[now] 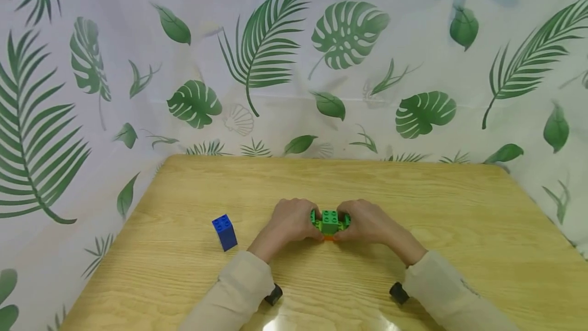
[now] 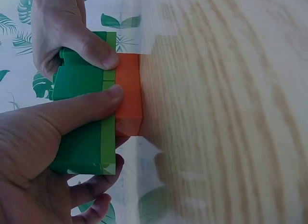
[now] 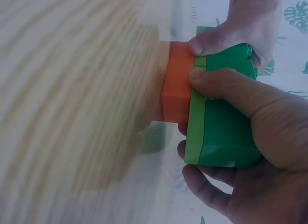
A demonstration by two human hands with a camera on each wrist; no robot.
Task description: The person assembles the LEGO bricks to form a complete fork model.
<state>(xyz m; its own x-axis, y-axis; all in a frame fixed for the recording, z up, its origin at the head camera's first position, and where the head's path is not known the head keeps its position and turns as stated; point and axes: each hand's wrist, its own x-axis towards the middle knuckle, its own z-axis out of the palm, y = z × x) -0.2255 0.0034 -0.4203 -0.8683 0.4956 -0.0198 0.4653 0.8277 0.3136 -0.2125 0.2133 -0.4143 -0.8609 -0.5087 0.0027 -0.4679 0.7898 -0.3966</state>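
Both hands hold a toy building-block assembly near the middle of the table. On top are dark green bricks [image 1: 329,222] with studs, the middle one showing between the hands in the head view. Beneath them runs a thin light green layer [image 3: 195,125], and under that sits an orange brick [image 2: 128,96] close against the tabletop. My left hand [image 1: 294,221] grips the left end, its thumb pressing the near side at the light green layer. The right hand [image 1: 367,222] grips the opposite end likewise, with its thumb tip by the orange brick's upper edge. Palms hide parts of the outer bricks.
A tall blue block [image 1: 225,234] with studs on top stands on the wooden table [image 1: 184,193], left of the left hand. A white curtain [image 1: 285,132] printed with green leaves hangs behind the table's far edge and along the left side.
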